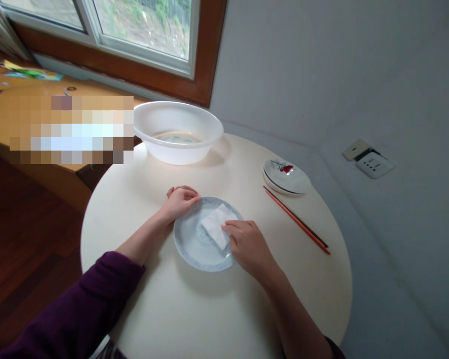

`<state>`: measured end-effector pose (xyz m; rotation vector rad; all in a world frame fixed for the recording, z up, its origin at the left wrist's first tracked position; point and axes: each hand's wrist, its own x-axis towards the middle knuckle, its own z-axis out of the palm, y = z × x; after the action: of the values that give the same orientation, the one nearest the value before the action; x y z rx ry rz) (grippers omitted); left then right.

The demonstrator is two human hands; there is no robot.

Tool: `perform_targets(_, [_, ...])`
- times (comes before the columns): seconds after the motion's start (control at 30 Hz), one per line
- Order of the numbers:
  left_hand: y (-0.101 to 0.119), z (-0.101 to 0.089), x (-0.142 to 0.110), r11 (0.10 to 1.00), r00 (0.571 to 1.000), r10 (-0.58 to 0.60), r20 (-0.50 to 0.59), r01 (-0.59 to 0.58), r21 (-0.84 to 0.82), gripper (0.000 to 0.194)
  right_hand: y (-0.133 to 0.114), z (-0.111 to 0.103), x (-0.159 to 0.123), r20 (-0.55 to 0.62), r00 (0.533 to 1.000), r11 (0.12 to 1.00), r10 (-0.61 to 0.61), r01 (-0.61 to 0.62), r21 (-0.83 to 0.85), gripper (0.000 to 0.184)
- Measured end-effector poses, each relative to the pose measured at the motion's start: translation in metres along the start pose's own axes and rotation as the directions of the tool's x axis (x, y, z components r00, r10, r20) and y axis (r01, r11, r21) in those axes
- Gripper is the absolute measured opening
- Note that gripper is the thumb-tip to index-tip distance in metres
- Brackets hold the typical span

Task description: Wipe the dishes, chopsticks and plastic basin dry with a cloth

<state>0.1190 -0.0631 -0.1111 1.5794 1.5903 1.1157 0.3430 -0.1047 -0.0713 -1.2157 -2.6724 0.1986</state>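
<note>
In the head view, a pale blue-grey plate (pixel 194 249) lies on the round table in front of me. My left hand (pixel 180 200) is closed on the plate's upper left rim, thumb on top and the other fingers at the outer edge. A folded white paper napkin (pixel 215 223) rests on the plate, right of its middle. My right hand (pixel 250 243) pinches the napkin's right side and presses it to the plate; part of its thumb is hidden.
A large white basin (pixel 177 154) with water in it stands at the back of the white table (pixel 194 319). To the right are small stacked dishes (pixel 284 174) and a pair of chopsticks (pixel 297 219). A wall with a socket (pixel 374 163) borders the right side.
</note>
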Motion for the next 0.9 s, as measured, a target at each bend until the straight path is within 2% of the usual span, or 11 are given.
perform_targets(0.2, [0.004, -0.001, -0.001, 1.000, 1.000, 0.030, -0.005, -0.030, 0.004, 0.023, -0.006, -0.007, -0.002, 0.063, 0.998, 0.991, 0.028, -0.019, -0.130, 0.025])
perform_targets(0.53, [0.008, -0.001, -0.002, 0.999, 0.999, 0.023, -0.026, -0.021, 0.045, 0.023, -0.014, -0.008, -0.004, 0.136, 0.990, 0.978, 0.025, 0.004, -0.207, 0.026])
perform_targets(0.77, [0.011, -0.002, -0.003, 0.997, 1.000, 0.021, -0.003, -0.021, 0.073, 0.026, -0.030, -0.013, -0.003, 0.299, 0.954, 0.994, -0.023, 0.054, -0.098, 0.027])
perform_targets(0.9, [0.012, -0.002, -0.004, 0.997, 1.000, 0.015, -0.002, -0.015, 0.078, 0.026, -0.036, -0.013, -0.003, 0.304, 0.950, 0.997, -0.067, 0.054, 0.052, 0.027])
